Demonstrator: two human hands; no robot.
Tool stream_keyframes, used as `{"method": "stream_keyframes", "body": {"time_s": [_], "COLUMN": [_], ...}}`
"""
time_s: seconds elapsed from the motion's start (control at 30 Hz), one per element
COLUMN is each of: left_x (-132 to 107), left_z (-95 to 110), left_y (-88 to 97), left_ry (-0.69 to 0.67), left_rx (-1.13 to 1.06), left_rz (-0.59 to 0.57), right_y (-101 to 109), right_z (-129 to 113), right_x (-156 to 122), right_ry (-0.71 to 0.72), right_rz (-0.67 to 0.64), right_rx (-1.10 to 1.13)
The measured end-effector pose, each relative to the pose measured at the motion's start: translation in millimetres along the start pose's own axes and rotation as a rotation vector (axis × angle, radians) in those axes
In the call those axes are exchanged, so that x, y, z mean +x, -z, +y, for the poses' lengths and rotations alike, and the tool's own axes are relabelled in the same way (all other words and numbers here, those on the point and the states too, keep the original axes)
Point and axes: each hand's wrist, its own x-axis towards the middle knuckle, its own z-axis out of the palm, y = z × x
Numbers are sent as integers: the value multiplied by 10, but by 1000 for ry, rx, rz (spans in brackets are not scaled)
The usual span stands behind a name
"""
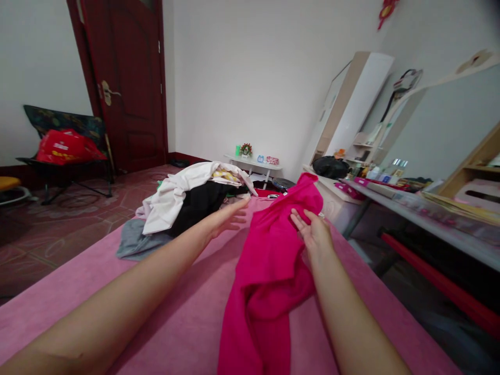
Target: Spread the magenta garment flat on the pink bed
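A bright pink garment (269, 255) lies long and rumpled on the pink bed (175, 317), between the two arms. Its near end runs out of sight at the bottom of the view, and its far end bunches up past the right hand (310, 229). It looks like soft, floppy cloth, so it should be light and bend easily. It should not break or slide about much. A good place to hold it would be by both side edges, up near the far end, so the folds can hang flat.

The right hand is at the garment's right edge. Its fingers are loosely apart and not curled tight. The fingertips are over the cloth, but I cannot tell if they touch it. The left hand (228, 219) is wide open with nothing in it. It is over the bed, apart from the pink garment and near a heap of clothes.

In that heap, a grey garment (136, 240) is lowest, with a black one (201, 205) and a white one (170, 200) above. To the right, small bottles (398, 169) stand on a surface (414, 214). Farther back are a white stand with a potted plant (246, 150) and a dark red door (130, 78).
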Motion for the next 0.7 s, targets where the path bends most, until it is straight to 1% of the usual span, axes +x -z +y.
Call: {"method": "stream_keyframes", "body": {"time_s": [0.07,0.13,0.17,0.23,0.3,0.33,0.4,0.47,0.5,0.57,0.63,0.7], "left_x": [3,-10,-17,-18,-5,5,28,54,69,95,101,58], "left_z": [-142,-284,-354,-484,-597,-642,-699,-690,-654,-509,-275,16], "left_y": [-104,-260,-338,-465,-539,-557,-564,-528,-490,-371,-208,-42], "left_ry": [42,-2,-51,-198,-331,-353,-318,-280,-287,-330,-385,-443], "left_rx": [117,251,316,435,547,585,618,597,576,538,431,179], "left_rz": [-73,-100,-110,-123,-132,-147,-186,-187,-151,-24,182,401], "right_y": [3,-22,-39,-66,-73,-67,-44,-16,-3,16,23,16], "right_z": [-43,-37,-28,-27,-65,-98,-186,-284,-332,-428,-528,-640], "right_x": [21,-14,-42,-97,-139,-152,-164,-159,-152,-136,-131,-160], "right_ry": [45,83,94,85,55,46,51,94,130,245,404,536], "right_rz": [-35,-100,-131,-210,-284,-306,-326,-312,-289,-207,-100,-33], "right_rx": [53,58,48,-5,-89,-138,-236,-311,-337,-359,-336,-296]}}
